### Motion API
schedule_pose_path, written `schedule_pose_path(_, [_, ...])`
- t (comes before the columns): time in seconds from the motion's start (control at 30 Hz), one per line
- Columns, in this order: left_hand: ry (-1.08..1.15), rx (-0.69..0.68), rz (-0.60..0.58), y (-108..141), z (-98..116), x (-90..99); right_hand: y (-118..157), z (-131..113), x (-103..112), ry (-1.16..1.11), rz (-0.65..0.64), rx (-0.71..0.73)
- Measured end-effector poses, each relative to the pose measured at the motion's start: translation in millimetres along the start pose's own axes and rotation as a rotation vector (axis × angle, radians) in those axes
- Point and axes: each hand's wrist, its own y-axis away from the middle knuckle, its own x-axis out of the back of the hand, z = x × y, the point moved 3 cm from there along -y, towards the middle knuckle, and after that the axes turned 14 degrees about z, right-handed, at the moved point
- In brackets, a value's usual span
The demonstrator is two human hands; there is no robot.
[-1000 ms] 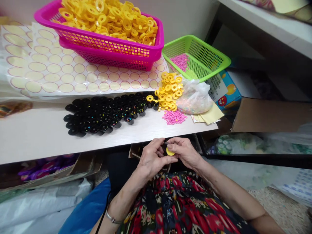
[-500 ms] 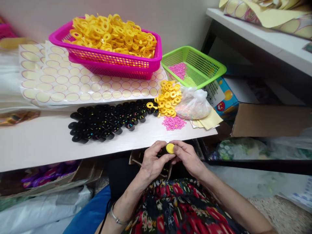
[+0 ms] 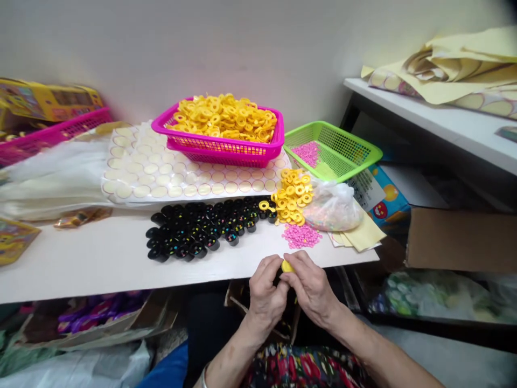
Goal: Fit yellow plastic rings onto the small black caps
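The piece (image 3: 287, 266) is showing plain yellow. The cups (image 3: 197, 249) are gleaming black, with multicoloured specks (image 3: 232, 236) dotting them. The rings (image 3: 224, 117) are glowing yellow, their basket (image 3: 218, 146) magenta. The beads (image 3: 301, 236) are showing pink, the other basket (image 3: 357, 167) lime green. Pale yellow ovals (image 3: 218, 188) with pink outlines are patterning the white sheet (image 3: 194, 179). Red and white patches are mottling the dark clothing (image 3: 305, 369).
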Motion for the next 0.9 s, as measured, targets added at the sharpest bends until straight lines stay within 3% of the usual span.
schedule_pose_path(0.1, [-0.024, 0.130, 0.027, -12, -19, -1.8, -27, 11, -9, 0.064, -0.044, -0.009])
schedule_pose_path(0.17, [-0.106, 0.226, 0.055, -18, -38, -2.8, -48, 23, -13, 0.156, -0.006, -0.064])
schedule_pose_path(0.27, [-0.247, 0.287, 0.129, -24, -64, -5.2, -79, 40, -21, 0.336, 0.055, -0.105])
schedule_pose_path(0.33, [-0.281, 0.309, 0.157, -26, -74, -8.8, -96, 46, -27, 0.440, 0.023, -0.095])
schedule_pose_path(0.47, [-0.278, 0.373, 0.155, -33, -75, -16.3, -114, 51, -39, 0.615, -0.078, -0.098])
schedule_pose_path(0.57, [-0.300, 0.402, 0.173, -40, -70, -18.6, -119, 52, -45, 0.708, -0.080, -0.084])
schedule_pose_path(0.73, [-0.332, 0.354, 0.199, -47, -69, -21.7, -127, 52, -57, 0.778, -0.091, 0.025])
schedule_pose_path(0.9, [-0.401, 0.300, 0.218, -49, -72, -23.3, -132, 55, -68, 0.804, -0.175, 0.036])
